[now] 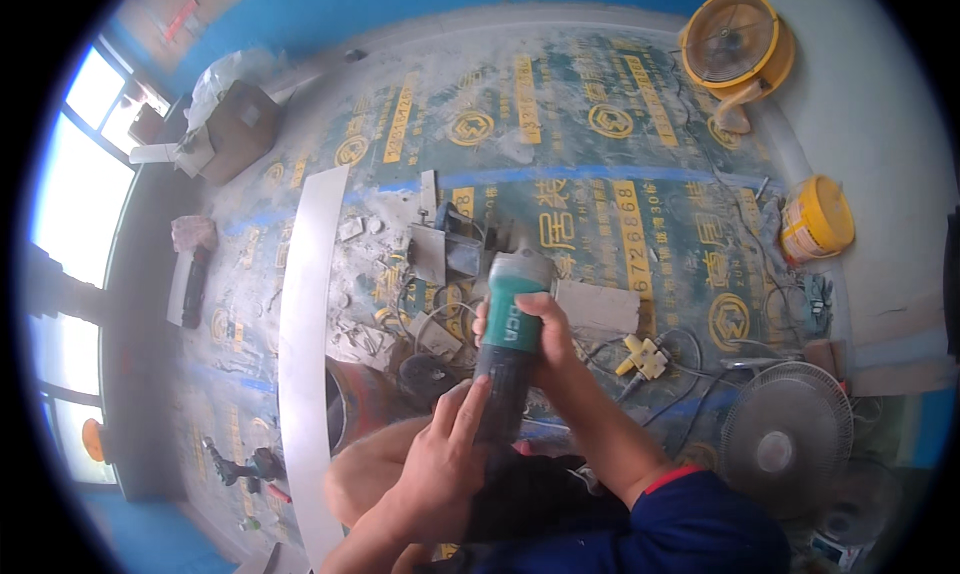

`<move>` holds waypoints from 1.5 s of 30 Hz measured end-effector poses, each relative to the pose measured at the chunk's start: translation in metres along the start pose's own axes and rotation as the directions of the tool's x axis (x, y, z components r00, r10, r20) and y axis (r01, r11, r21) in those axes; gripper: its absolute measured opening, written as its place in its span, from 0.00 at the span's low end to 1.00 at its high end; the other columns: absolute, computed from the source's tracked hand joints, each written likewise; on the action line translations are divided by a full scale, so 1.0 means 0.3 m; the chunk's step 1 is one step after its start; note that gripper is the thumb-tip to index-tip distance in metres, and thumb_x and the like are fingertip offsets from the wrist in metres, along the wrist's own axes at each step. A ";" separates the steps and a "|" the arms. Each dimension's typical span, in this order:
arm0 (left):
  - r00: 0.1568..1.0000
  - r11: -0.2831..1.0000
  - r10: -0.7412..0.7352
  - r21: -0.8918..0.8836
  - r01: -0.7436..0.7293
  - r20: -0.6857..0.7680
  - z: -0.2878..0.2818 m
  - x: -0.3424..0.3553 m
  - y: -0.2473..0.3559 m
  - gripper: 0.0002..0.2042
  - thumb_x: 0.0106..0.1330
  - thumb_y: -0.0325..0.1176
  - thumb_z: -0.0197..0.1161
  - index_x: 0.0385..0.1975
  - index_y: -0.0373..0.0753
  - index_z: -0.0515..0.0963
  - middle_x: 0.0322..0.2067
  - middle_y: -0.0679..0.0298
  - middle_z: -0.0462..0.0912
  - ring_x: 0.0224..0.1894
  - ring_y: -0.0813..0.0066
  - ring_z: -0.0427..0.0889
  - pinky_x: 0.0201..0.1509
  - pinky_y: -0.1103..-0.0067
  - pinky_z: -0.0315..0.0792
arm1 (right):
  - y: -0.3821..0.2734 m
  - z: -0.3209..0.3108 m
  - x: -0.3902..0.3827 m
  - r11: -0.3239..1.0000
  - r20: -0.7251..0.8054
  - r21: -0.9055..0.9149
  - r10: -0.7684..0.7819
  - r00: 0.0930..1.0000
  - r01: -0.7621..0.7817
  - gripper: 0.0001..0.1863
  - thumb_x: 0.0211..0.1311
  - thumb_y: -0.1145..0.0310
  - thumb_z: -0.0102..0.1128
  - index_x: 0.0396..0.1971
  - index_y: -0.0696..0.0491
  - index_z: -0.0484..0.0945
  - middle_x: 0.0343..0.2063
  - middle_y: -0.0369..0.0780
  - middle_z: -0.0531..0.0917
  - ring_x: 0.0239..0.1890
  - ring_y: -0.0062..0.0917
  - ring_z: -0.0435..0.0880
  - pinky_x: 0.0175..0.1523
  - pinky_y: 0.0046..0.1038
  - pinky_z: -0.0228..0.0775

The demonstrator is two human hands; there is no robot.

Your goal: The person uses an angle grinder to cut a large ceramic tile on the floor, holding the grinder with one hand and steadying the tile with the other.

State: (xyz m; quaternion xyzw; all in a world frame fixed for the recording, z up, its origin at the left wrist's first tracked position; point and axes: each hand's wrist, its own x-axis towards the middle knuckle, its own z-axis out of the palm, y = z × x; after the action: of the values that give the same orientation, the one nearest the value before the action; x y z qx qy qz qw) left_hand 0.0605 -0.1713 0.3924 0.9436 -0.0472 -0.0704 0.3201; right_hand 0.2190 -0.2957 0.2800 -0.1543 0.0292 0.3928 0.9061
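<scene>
In front of my body I hold an angle grinder (pixel 513 319) with a green housing, a black rear body and a metal gear head at its far end. My right hand (pixel 550 344) is wrapped around the green part, thumb on top and fingertips showing at its left side. Lower down, my left hand (pixel 445 454) grips the black rear body, its fingers lying along the left side. Whether a disc is fitted cannot be made out. Just beyond the grinder, a blue and grey tool (pixel 458 246) lies among dust and broken pieces.
A long white strip (pixel 310 374) lies left of my knee. Cables run right, past a yellow power socket (pixel 645 357), toward a round fan (pixel 785 434). Farther off are a yellow bucket (pixel 818 219), a yellow drum fan (pixel 730 44) and a cardboard box (pixel 238 129). A drill (pixel 240 464) lies left.
</scene>
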 end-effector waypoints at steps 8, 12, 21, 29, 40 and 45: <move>0.910 0.623 -0.330 -0.666 0.410 0.251 0.103 0.062 0.005 0.43 0.58 0.43 0.78 0.65 0.29 0.59 0.49 0.48 0.79 0.51 0.61 0.81 0.58 0.68 0.74 | -0.020 0.015 -0.003 0.977 0.385 0.193 0.008 0.923 -0.089 0.40 0.53 0.47 0.68 0.57 0.59 0.66 0.40 0.38 0.76 0.41 0.28 0.78 0.54 0.37 0.70; 0.868 0.789 -0.486 -0.376 0.485 0.101 0.067 0.082 0.044 0.41 0.56 0.40 0.76 0.64 0.29 0.59 0.49 0.44 0.80 0.50 0.50 0.83 0.53 0.64 0.77 | -0.009 0.121 0.003 0.991 0.055 -0.135 0.004 0.998 0.003 0.32 0.56 0.53 0.71 0.54 0.58 0.70 0.38 0.40 0.80 0.37 0.28 0.82 0.46 0.34 0.75; 0.936 0.952 0.135 0.303 -0.032 -0.326 0.142 0.102 0.010 0.33 0.58 0.43 0.72 0.60 0.33 0.68 0.42 0.50 0.78 0.44 0.52 0.82 0.50 0.60 0.76 | -0.083 -0.182 0.151 0.783 -0.449 -0.526 0.075 0.890 -0.332 0.20 0.53 0.66 0.70 0.43 0.63 0.79 0.30 0.43 0.85 0.29 0.28 0.84 0.41 0.32 0.78; 0.340 0.810 -0.119 0.107 0.577 -0.933 -0.072 -0.505 -0.231 0.02 0.68 0.21 0.63 0.38 0.30 0.80 0.38 0.53 0.85 0.43 0.59 0.84 0.51 0.70 0.77 | -0.236 -0.491 0.022 0.518 -0.561 -0.691 0.057 0.826 -0.505 0.18 0.49 0.70 0.71 0.40 0.59 0.80 0.33 0.42 0.83 0.33 0.28 0.84 0.39 0.32 0.78; -0.076 0.498 -0.745 -0.628 0.598 -0.663 0.184 -0.970 -0.569 0.10 0.74 0.32 0.62 0.44 0.30 0.80 0.37 0.62 0.82 0.40 0.78 0.79 0.49 0.76 0.76 | -0.384 -0.838 0.063 -0.223 -0.582 -0.737 -0.271 0.767 -0.638 0.26 0.37 0.69 0.74 0.41 0.62 0.80 0.35 0.45 0.85 0.37 0.35 0.84 0.43 0.34 0.76; -0.035 0.495 -0.771 -0.633 0.595 -0.635 0.210 -0.913 -0.566 0.10 0.75 0.32 0.62 0.43 0.29 0.80 0.36 0.63 0.82 0.38 0.78 0.79 0.45 0.77 0.76 | -0.384 -0.887 0.110 -0.525 -0.521 -0.659 -0.199 0.830 -0.539 0.36 0.38 0.63 0.75 0.51 0.62 0.76 0.49 0.51 0.81 0.53 0.44 0.81 0.56 0.39 0.74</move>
State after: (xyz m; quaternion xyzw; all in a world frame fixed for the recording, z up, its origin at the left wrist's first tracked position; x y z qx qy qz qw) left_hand -0.2124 -0.0381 0.2673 0.6838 0.6078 0.2808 0.2901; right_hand 0.3430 -0.4271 0.0510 -0.9180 -0.0953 0.3394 0.1815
